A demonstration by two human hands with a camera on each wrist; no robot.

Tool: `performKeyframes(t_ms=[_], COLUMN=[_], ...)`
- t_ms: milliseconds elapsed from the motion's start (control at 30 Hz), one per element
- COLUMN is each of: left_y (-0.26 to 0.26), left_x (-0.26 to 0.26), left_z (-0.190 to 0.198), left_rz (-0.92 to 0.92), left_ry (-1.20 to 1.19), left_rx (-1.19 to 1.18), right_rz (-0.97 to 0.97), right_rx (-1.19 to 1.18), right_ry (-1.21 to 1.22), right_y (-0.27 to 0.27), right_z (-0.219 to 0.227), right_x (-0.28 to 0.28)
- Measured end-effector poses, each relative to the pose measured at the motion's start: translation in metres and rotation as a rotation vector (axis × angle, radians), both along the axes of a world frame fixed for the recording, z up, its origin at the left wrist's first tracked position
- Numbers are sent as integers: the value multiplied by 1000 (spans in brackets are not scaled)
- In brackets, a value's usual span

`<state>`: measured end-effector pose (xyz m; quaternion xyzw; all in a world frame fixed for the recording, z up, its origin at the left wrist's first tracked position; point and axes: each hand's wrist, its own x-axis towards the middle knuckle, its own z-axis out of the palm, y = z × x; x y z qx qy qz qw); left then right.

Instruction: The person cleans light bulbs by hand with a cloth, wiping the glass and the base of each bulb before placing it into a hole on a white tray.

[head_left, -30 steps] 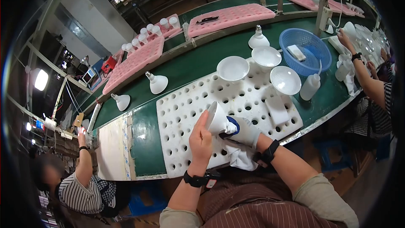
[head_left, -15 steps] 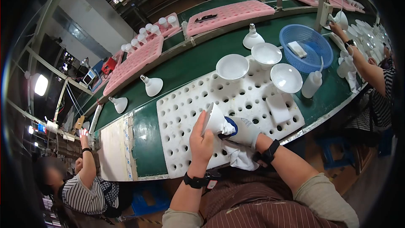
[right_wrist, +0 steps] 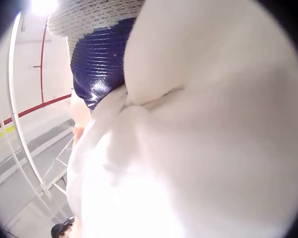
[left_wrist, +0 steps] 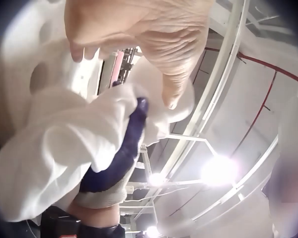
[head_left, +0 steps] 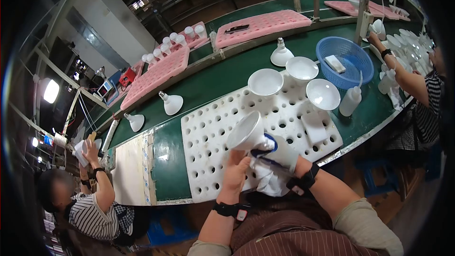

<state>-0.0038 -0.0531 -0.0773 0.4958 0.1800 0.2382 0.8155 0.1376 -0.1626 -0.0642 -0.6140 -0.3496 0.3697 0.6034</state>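
Observation:
Over the foam board (head_left: 208, 149), a white cone-shaped lamp shade (head_left: 247, 130) is tilted with its wide mouth facing up and left. My bare left hand (head_left: 233, 175) holds it near the rim, the thumb on its outer side and the fingertips partly hidden behind it. My right hand (head_left: 279, 154), in a pale glove with blue-coated fingers, grips a white cloth (head_left: 270, 178) around the narrow end. In the left wrist view, the cloth (left_wrist: 59, 153) hangs below the blue glove fingers (left_wrist: 124, 153). Cloth and shade fill most of the right wrist view.
Several white shades (head_left: 265, 82) stand on and behind the board, beside a white block (head_left: 314, 127). To the right are a squeeze bottle (head_left: 350, 102) and a blue basket (head_left: 327, 45). Lamps with screw bases (head_left: 171, 104) stand leftward. Pink foam trays (head_left: 265, 26) line the back. People work either side.
The lamp shade has turned so its mouth faces more upward. My left hand has moved slightly lower and right, under the rim. The cloth stays in the right hand.

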Motion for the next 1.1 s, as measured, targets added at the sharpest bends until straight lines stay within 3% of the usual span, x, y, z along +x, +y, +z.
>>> performKeyframes(t_ms=[33,67,100,167,233,267,333,400,467,500,533,600,700,733,767,800,867,900,967,1000,1067,1100], left_y=[-3,-6,-14,-5,2,8,15,13,11,4,-4,-20,-30,-37,-38,-22,-14,-21,-8,-3,2,1], left_x=[0,0,4,2,-4,-9,-19,-28,-27,-22,-20,-29,-41,-39,-54,-67,-82,-79,-79,-81,-83,-83], left_z=[-6,-12,4,-4,1,0,5,11,18,22,18,0,-24,6,41,48,55,77,73,69,59,54], left_rz=[-60,-119,-44,6,86,84,104,146,120,79,66,75,125,136,-74,-249,-426,-408,-382,-378,-379,-421], left_ry=[11,27,-21,-83,-70,-81,27,84,551,716,712,457,61,-60,133,200,-34,-52,-5,59,111,149], left_rx=[1,0,-8,-65,-128,-123,-48,-83,152,298,294,317,356,360,-159,-422,-394,-332,-365,-397,-450,-463], right_rz=[3,143,185,226,280,275,-129,-290,-322,-236,-132,46,54,56,2,-65,7,6,-234,-401,-395,-281], right_rx=[56,133,64,3,-461,-458,-169,133,211,260,305,12,184,233,321,382,-40,-38,-109,38,140,165], right_ry=[-88,-139,-213,-303,-534,-545,-616,-497,-449,-770,-1092,-1410,-1160,-1041,-959,-862,-770,-767,-570,-336,-205,-164], right_y=[-2,-2,-4,-10,-24,-31,-44,-44,-41,-35,-28,1,0,-8,-9,-8,-9,-18,-29,-29,-32,-40], right_z=[0,5,13,35,49,48,51,69,107,119,127,104,87,83,76,59,-7,-13,-19,15,55,83], right_x=[-10,-20,-26,-27,-21,-16,-10,-7,-22,-29,-36,-56,-48,-48,-44,-40,-24,-22,-13,-14,2,-3])
